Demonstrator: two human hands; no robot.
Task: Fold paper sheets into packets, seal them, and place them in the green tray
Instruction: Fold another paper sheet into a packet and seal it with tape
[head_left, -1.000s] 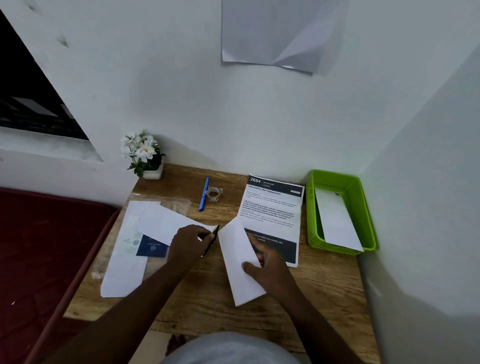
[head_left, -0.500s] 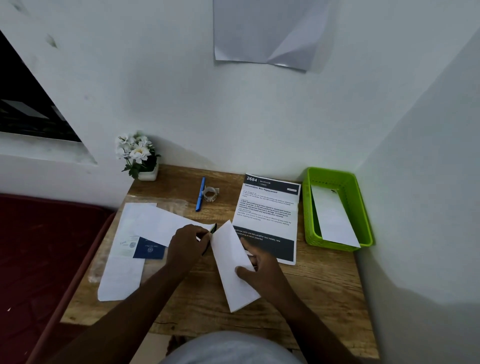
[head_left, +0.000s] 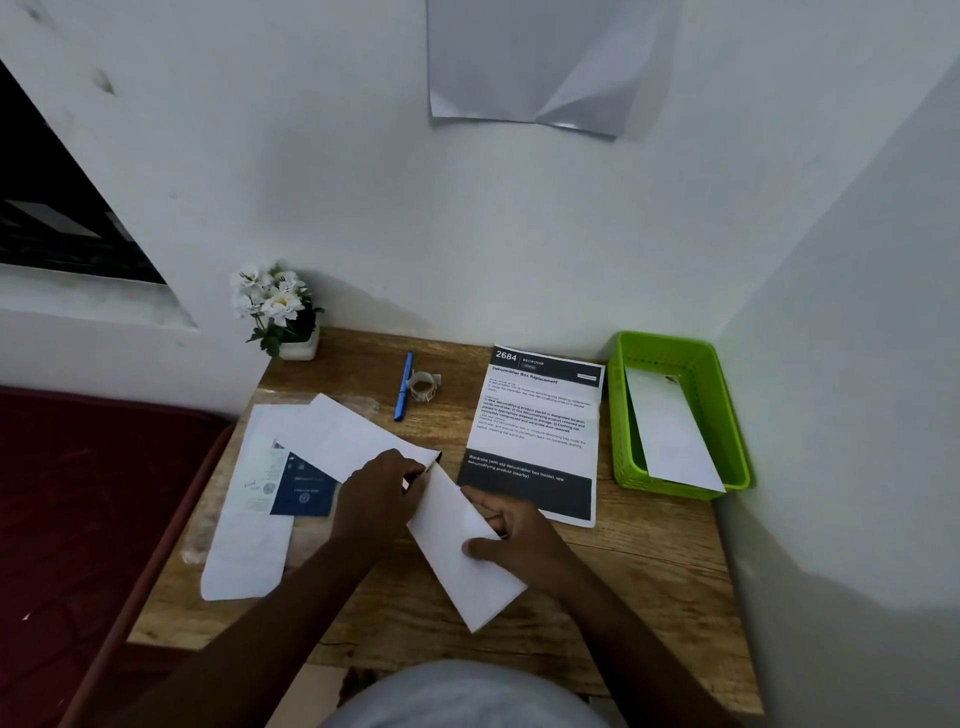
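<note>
A folded white paper packet (head_left: 467, 561) lies slanted on the wooden desk (head_left: 649, 571) in front of me. My right hand (head_left: 514, 535) presses on its right edge, thumb on top. My left hand (head_left: 379, 493) pinches the packet's upper left corner, with a small dark item at its fingertips that I cannot make out. The green tray (head_left: 727, 415) stands at the desk's right edge and holds one folded white packet (head_left: 670, 431).
A printed instruction sheet (head_left: 540, 415) lies between the packet and the tray. White sheets (head_left: 249, 540) and a dark blue booklet (head_left: 304, 491) lie at left. A blue pen (head_left: 402, 387), a small tape roll (head_left: 422, 385) and a flower pot (head_left: 283, 312) stand near the wall.
The view has shifted slightly. My left hand has moved right onto the packet's top corner, and my right hand has slid a little along the packet's right edge.
</note>
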